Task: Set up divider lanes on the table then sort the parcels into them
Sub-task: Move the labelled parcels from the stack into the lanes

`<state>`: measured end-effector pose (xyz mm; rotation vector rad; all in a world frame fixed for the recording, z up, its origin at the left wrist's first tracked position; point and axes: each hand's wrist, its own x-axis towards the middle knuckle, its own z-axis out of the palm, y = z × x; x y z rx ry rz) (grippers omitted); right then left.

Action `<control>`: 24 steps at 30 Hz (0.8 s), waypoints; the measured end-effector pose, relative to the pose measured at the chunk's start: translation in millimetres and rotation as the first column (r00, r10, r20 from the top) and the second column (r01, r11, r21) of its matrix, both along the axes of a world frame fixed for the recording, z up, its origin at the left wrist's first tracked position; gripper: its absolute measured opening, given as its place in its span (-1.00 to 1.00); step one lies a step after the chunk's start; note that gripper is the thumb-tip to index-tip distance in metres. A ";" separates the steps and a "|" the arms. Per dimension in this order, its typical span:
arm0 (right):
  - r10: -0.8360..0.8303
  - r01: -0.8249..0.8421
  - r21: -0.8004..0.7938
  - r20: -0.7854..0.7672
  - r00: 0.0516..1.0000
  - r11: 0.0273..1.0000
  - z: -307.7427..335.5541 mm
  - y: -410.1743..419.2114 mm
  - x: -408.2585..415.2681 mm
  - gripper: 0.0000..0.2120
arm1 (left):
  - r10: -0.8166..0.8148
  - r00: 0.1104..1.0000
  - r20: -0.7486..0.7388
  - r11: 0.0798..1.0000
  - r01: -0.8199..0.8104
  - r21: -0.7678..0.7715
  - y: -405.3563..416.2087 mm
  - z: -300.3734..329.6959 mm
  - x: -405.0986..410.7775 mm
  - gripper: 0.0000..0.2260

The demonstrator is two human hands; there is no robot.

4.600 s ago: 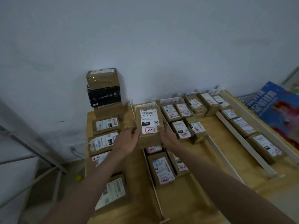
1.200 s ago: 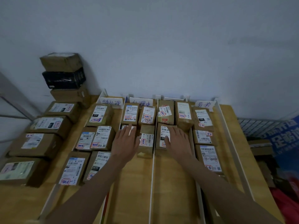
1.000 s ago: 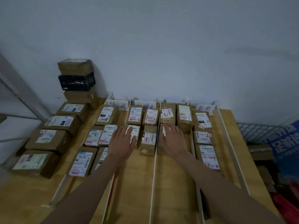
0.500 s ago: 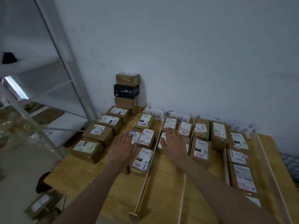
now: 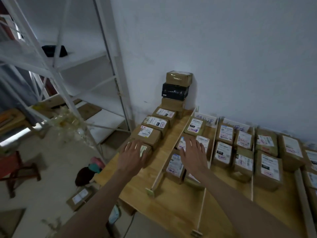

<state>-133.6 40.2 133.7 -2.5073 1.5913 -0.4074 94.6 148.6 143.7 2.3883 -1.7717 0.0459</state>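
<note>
White divider strips (image 5: 171, 157) split the wooden table (image 5: 164, 208) into lanes filled with brown labelled parcels (image 5: 267, 170). Left of the first divider, a row of parcels (image 5: 149, 134) runs along the table's left edge. My left hand (image 5: 132, 157) lies flat, fingers spread, on the nearest parcel of that row (image 5: 147, 152). My right hand (image 5: 193, 155) is spread open over the parcels in the first lane (image 5: 175, 167), partly hiding them. Neither hand grips anything.
A stack of two brown boxes and a black one (image 5: 176, 90) stands at the back against the wall. Handwritten lane labels (image 5: 205, 119) stand at the lanes' far ends. A white metal shelf (image 5: 68, 74) stands left of the table. On the floor lies a parcel (image 5: 79, 198).
The view has swung left. My left hand moved out of the lanes onto the near parcel of the left-edge row. My right hand shifted left, over the first lane.
</note>
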 end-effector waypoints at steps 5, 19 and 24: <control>0.031 -0.031 0.011 -0.014 0.999 0.999 -5.6 12.2 55.6 -0.59 | -0.009 1.000 0.013 1.000 0.008 0.026 7.5 -13.9 51.8 -0.55; -0.082 0.083 -0.009 0.083 0.993 0.997 8.2 -96.3 129.4 -0.64 | -0.108 0.994 0.035 0.994 0.107 0.032 -121.2 -1.9 130.4 -0.53; -0.149 0.152 -0.034 0.089 0.985 0.988 22.2 -144.3 130.8 -0.67 | -0.153 0.988 0.029 0.988 0.153 0.016 -187.3 15.0 136.8 -0.53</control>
